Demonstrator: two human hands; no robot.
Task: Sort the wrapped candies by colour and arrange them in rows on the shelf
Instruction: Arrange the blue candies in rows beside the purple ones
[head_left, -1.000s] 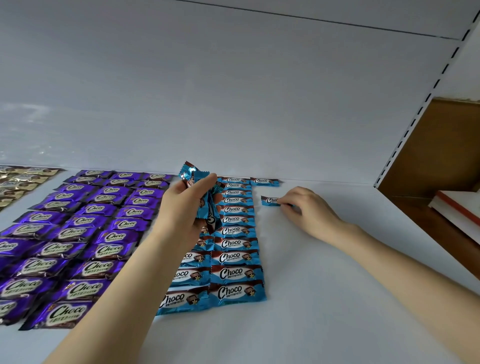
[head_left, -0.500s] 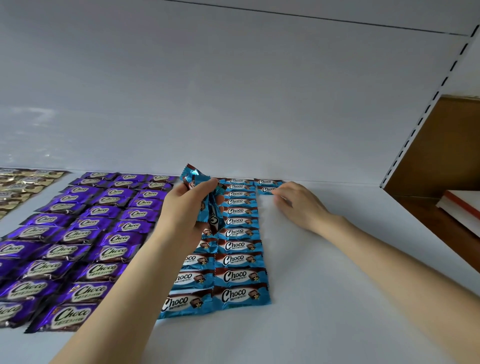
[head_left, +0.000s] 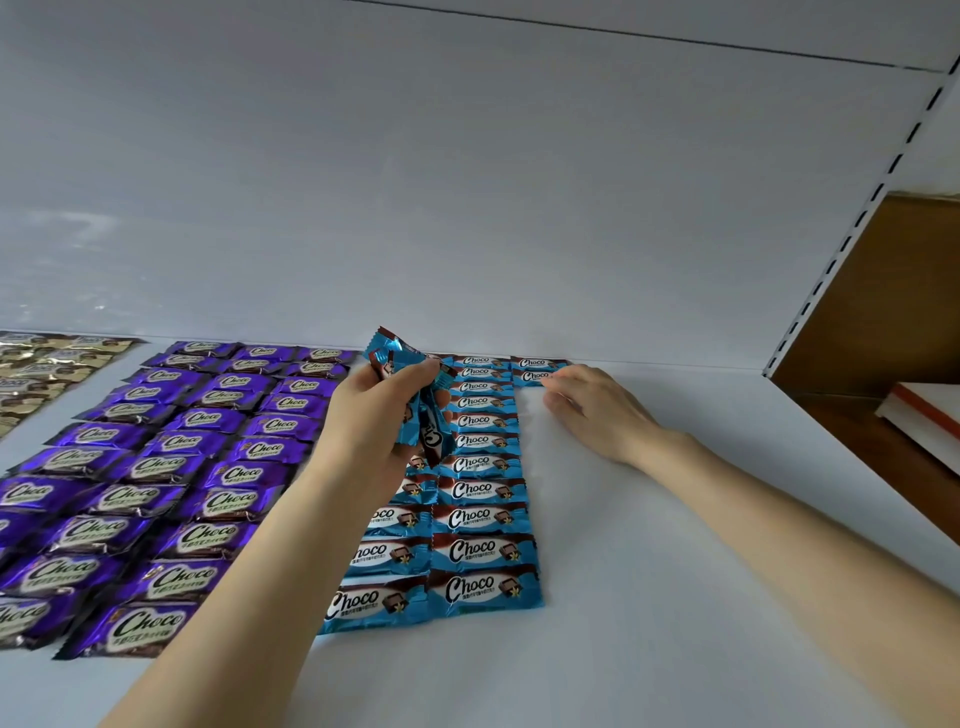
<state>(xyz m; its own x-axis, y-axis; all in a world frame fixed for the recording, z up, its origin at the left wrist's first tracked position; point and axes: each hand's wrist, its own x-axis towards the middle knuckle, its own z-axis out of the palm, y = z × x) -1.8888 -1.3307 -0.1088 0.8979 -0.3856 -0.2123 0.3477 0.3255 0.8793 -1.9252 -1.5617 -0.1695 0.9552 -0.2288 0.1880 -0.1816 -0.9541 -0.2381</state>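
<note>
**Blue Candies Go Down in Rows**

The left hand (head_left: 369, 421) is up above the shelf (head_left: 675, 597), near the middle of the view. Its fingers and thumb are curled tight around a bunch of blue candies (head_left: 431, 436). Some wrappers stick out of the top of the fist and some hang out of the bottom.

At 3 o'clock from that hand is the right hand (head_left: 592, 410). It lies low on the shelf with its fingers loosely bent, and it holds nothing. Its fingertips (head_left: 560, 378) touch the right end of one blue candy (head_left: 534, 375). That candy lies flat near the back wall (head_left: 467, 208). One more blue candy (head_left: 537, 362) lies just behind it, at 12 o'clock, and the two touch.

Just beside that pair, at 9 o'clock, are the blue rows (head_left: 483, 519). They are two long lines, side by side, running from the back wall toward me. The left arm hides part of the left line.

At 9 o'clock from the blue rows lie the purple candies (head_left: 182, 467), in three neat lines. Past them, at 10 o'clock by the edge of the view, are the gold candies (head_left: 41, 374).

Far off at 3 o'clock a metal rail (head_left: 857, 234) with little slots runs up the shelf's side. Behind it are a brown board (head_left: 883, 291) and a white box (head_left: 930, 415) with a red stripe.
</note>
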